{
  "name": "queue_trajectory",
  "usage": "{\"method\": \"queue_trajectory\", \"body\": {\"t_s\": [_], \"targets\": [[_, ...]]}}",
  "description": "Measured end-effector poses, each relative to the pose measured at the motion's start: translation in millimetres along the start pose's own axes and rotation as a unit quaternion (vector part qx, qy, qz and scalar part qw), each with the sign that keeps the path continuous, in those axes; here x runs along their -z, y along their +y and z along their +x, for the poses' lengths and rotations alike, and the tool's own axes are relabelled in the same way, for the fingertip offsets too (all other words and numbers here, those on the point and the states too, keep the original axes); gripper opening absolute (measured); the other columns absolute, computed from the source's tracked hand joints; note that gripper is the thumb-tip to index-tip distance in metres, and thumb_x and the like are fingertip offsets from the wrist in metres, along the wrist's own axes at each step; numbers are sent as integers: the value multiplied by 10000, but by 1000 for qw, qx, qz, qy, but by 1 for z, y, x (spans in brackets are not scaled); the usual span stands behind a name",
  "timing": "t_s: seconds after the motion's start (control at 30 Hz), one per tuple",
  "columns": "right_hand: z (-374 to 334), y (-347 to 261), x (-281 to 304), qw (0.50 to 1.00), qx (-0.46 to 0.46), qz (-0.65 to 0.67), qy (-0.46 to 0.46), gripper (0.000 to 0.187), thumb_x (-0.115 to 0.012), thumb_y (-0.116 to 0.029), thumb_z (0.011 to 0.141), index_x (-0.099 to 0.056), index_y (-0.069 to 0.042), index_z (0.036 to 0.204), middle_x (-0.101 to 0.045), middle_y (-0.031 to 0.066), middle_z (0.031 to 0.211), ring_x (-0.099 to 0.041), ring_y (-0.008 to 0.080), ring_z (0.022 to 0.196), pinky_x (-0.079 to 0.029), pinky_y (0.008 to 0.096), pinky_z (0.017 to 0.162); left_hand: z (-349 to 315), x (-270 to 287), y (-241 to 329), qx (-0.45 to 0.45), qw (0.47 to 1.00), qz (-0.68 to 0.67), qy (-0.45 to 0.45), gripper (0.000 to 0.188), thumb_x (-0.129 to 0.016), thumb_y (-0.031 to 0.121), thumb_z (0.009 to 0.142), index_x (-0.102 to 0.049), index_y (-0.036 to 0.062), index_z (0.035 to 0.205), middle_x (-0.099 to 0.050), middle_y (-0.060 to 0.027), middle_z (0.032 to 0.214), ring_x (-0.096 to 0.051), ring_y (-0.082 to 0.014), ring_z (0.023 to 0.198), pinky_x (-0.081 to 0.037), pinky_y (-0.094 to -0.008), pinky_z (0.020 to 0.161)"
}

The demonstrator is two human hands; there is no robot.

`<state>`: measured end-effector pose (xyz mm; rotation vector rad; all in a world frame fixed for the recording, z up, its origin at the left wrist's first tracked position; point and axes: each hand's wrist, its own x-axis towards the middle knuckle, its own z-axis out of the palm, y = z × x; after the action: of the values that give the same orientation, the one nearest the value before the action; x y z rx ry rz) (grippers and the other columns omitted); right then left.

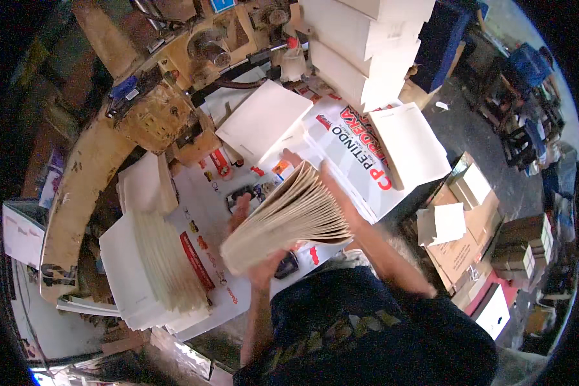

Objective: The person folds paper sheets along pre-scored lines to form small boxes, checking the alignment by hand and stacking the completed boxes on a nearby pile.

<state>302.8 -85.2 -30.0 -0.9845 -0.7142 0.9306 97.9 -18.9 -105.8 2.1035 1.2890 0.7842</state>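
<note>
Between my two hands is a thick bundle of cream folded sheets [286,219], held above the printed work surface [206,199]. Its layered edges fan out toward the right. My left hand [263,265] grips the bundle's lower left end, with fingers showing on its far side. On the opposite end my right hand [334,193] is wrapped round it, fingertips reaching past the top corner. A larger fanned pile of similar sheets [154,270] lies to the left of my left hand. Part of a small dark object [286,265] shows beneath the bundle.
Tall stacks of white paper blocks [366,55] rise at the back. Flat white stacks [267,119] [411,145] lie beyond my hands. A worn machine with wooden parts [154,116] curves along the left and back. Cardboard [463,238] with paper pieces sits at the right, near tied bundles [524,248].
</note>
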Motion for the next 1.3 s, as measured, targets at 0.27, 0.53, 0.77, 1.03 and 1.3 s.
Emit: {"method": "queue_trajectory", "body": {"t_s": [0.27, 0.53, 0.77, 1.03, 1.3], "targets": [[23, 38, 46, 996, -53, -32, 58, 716, -310, -564, 1017, -374, -6, 1461, -438, 158, 1464, -416, 249, 1337, -300, 372, 1126, 43, 9, 68, -18, 953, -256, 162, 707, -885, 97, 696, -478, -49, 1255, -585, -145, 1183, -587, -197, 987, -503, -326, 873], [-10, -2, -46, 920, 110, -352, 136, 447, -555, -263, 966, -499, 38, 1292, -604, 151, 1059, -527, 248, 964, -403, 346, 844, 27, 8, 105, -152, 950, -140, 235, 377, -662, 148, 913, -576, -117, 1167, -674, -248, 1005, -696, -293, 919, -531, -351, 716], [-40, -35, -46, 947, 57, -305, 85, 602, -547, -270, 968, -342, 38, 1443, -616, 298, 1105, -639, 378, 982, -485, 446, 847, 8, 66, 91, -74, 938, -292, 173, 322, -632, 156, 949, -574, -87, 1152, -653, -161, 1042, -623, -214, 908, -502, -338, 787], [-33, 3, -37, 958, 33, -285, 1, 649, -531, -214, 982, -222, 20, 1502, -515, 257, 1356, -563, 298, 1201, -462, 374, 988, 4, 34, 68, 107, 908, -388, 118, 416, -624, 136, 956, -471, -55, 1294, -547, -152, 1263, -542, -213, 1101, -439, -335, 937], [-61, 39, 1, 933, 136, -314, -115, 659, -507, -89, 962, -163, 22, 1513, -360, 273, 1480, -389, 329, 1373, -310, 405, 1127, -55, 5, -78, 84, 933, -348, -32, 344, -607, 104, 950, -516, -52, 1243, -595, -105, 1172, -551, -180, 1011, -444, -323, 890]]}}
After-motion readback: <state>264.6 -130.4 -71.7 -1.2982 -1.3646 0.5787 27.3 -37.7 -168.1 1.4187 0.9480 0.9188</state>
